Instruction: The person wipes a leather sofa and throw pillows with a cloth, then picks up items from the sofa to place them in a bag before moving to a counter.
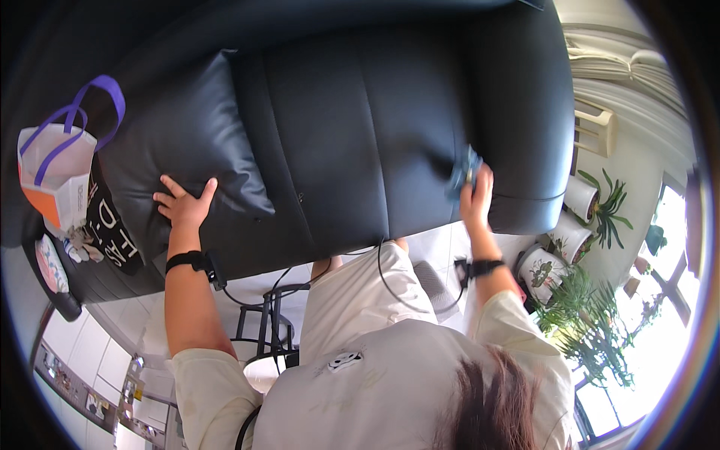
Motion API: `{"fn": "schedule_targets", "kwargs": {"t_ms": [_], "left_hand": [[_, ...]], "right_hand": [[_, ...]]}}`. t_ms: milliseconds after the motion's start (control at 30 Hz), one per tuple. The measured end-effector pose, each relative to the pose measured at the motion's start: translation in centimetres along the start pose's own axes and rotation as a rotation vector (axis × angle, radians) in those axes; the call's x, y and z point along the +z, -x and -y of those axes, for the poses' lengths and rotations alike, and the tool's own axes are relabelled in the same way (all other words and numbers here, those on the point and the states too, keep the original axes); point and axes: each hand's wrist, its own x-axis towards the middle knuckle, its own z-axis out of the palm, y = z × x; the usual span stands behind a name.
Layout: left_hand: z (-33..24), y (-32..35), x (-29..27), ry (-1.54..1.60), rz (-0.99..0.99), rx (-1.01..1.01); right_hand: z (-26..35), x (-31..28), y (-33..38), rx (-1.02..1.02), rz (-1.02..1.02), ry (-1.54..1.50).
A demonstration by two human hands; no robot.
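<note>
In front of me stretches a black leather sofa [322,127] with seams across its seat. My left hand [186,204] lies with fingers spread on a black cushion [196,135] at the left of the seat. Over at the right, near the armrest [525,127], my right hand [478,196] grips a blue-grey cloth [466,171] against the seat. The cloth is slightly blurred and bunched, and the seat leather dips beside it. Each wrist wears a black band with a cable.
Left of the cushion stand a white and orange bag [60,161] with purple handles and a black cushion with white lettering [112,232]. A black-framed stool [262,319] is behind my left arm. Potted plants [585,315] line the window side at right, below a pale curtain [622,67].
</note>
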Motion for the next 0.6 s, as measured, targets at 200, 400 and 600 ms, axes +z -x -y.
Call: {"fn": "schedule_targets", "kwargs": {"t_ms": [200,400,600], "left_hand": [[-1.6,-0.3,0.2,0.113,-0.053,0.11],[0.4,-0.3,0.5,0.12,-0.012,0.016],[-1.2,-0.4,0.3,0.132,0.032,0.012]], "right_hand": [[-3.2,13.0,-21.0,-0.051,0.187,0.17],[18.7,22.6,-18.2,-0.534,0.567,0.352],[24.2,18.3,6.3,-0.62,1.186,-0.35]]}}
